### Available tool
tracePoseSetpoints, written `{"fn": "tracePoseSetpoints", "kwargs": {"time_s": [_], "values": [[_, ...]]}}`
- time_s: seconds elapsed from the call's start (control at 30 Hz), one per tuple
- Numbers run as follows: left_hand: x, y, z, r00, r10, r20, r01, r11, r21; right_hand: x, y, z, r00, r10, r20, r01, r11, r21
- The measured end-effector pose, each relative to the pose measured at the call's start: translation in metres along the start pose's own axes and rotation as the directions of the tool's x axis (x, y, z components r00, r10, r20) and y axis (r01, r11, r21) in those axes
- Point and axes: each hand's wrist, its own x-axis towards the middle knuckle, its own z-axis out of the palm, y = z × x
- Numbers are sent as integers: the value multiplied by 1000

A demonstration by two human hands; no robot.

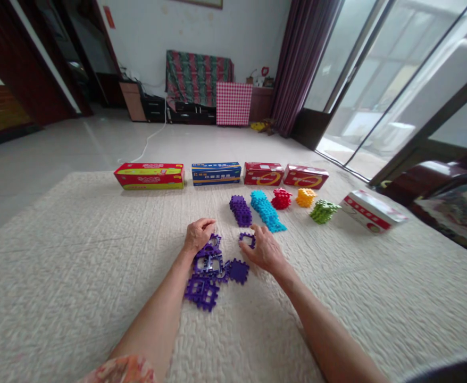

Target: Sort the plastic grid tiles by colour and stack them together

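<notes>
My right hand (266, 249) has its thumb and fingers around a purple square frame piece (246, 234) with a notched edge and an open middle. Across from it, my left hand (198, 235) is closed, its fingers bent together at the upper edge of a loose heap of purple interlocking plastic pieces (202, 290). Whatever its fingertips pinch is hidden. Several pieces in the heap overlap, some with windows. A solid purple square tile (239, 271) lies at the heap's right side, below my right hand.
Beyond my hands stand stacks of purple (240, 211), light blue (266, 210), red (281, 199), yellow (306, 197) and green pieces (324, 211). Behind them are a red-green box (149, 176), a blue box (216, 174) and two red boxes (263, 174). A white-red box (372, 210) lies right.
</notes>
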Motion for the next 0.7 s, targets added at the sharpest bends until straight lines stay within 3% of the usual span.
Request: {"fn": "tracePoseSetpoints", "kwargs": {"time_s": [0.13,0.47,0.57,0.7], "values": [[0,-2,0,1000,12,-4,-12,1000,19,4,-19,7,991,130,20,-126,984,-127],[1,-9,0,1000,23,7,-23,999,24,9,-22,17,997,64,36,-66,996,57],[0,-10,0,1000,28,4,-28,999,30,13,-13,18,999,37,-29,-34,993,109],[0,-11,1,999,39,0,-39,998,46,27,-2,22,978,7,-206,33,981,189]]}}
